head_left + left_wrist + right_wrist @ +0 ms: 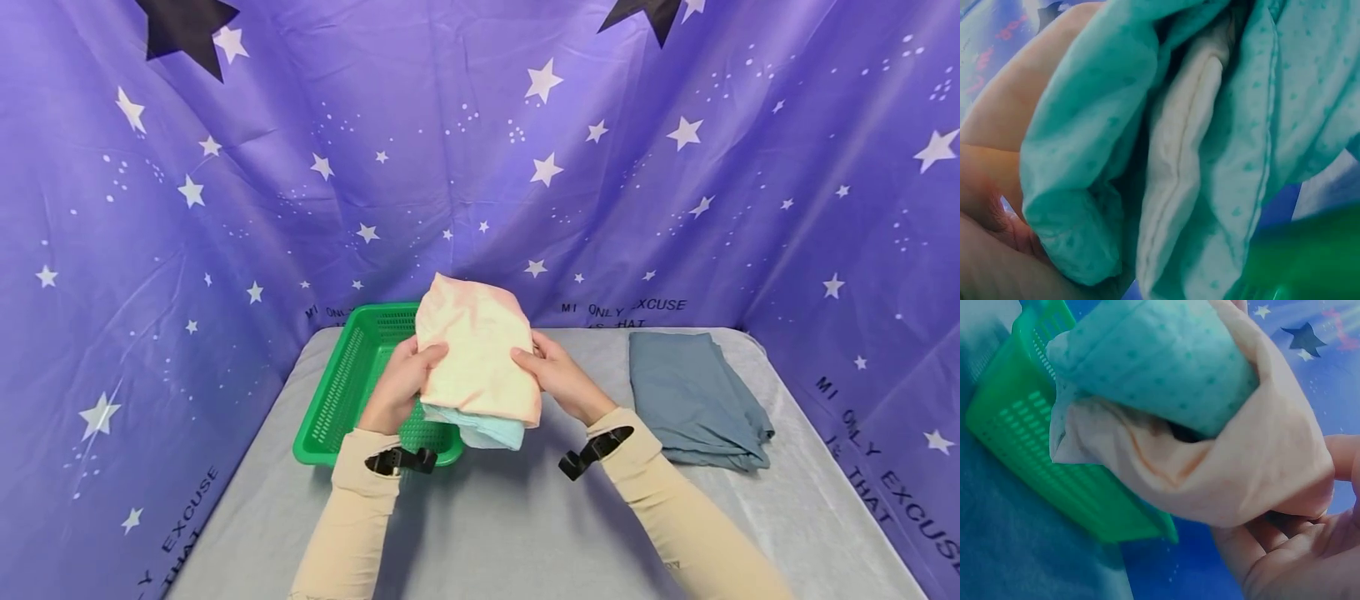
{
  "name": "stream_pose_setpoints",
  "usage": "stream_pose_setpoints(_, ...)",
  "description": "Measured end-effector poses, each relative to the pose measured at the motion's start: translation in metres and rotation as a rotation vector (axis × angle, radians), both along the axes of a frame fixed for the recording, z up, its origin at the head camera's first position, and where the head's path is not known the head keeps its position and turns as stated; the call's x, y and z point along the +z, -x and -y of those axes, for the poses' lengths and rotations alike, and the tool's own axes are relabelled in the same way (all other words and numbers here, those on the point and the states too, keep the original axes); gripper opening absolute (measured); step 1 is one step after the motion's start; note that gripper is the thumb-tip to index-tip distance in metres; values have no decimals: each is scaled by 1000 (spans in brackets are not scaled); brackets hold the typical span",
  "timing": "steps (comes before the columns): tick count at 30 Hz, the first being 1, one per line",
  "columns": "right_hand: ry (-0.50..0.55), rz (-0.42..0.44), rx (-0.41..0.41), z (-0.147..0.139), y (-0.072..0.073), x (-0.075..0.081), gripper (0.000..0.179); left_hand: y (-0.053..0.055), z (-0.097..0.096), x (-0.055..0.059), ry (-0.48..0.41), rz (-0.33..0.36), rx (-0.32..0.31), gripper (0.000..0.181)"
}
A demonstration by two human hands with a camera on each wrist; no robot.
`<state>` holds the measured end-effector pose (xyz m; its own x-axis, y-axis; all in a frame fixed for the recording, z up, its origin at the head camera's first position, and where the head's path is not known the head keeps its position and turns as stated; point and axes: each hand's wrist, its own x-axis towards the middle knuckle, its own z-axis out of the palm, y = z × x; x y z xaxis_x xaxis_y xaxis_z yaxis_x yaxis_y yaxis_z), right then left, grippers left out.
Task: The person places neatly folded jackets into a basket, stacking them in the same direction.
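Note:
Both hands hold up a folded peach cloth [480, 350], which hangs in the air above the table in the head view. A pale teal layer [487, 429] pokes out below its lower edge. On the left side my left hand [397, 379] grips the edge, thumb on the front face. The opposite edge is pinched by my right hand [562, 375], thumb also in front. Seen from the left wrist, the teal fabric [1091, 137] has small darker dots and surrounds a whitish stitched fold [1175, 156]. The right wrist view shows the peach layer [1235, 481] wrapping round the teal one.
A green plastic basket [303, 446] with perforated sides stands behind and left of the cloth, partly covered by it and the left hand. A folded grey-blue cloth [693, 400] lies at the right of the grey-covered table [517, 533]. Purple star-printed curtains [480, 125] enclose the back and sides.

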<state>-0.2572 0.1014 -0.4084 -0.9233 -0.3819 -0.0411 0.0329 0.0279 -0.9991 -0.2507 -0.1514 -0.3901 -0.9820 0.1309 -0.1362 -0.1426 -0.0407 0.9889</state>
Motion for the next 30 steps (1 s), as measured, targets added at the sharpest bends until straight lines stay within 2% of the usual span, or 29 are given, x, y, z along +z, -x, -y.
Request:
stream_pose_setpoints(6,-2,-8,37,21,4,3,53,0,25,2,0,12,-17,32)
stream_pose_setpoints(14,-12,7,76,43,10,0,52,1,50,3,5,18,-34,28)
stream_pose_setpoints(19,12,29,112,57,14,-2,52,5,69,0,11,24,-52,24)
stream_pose_setpoints(30,16,65,134,80,21,-6,54,15,96,-10,-19,74,-28,18)
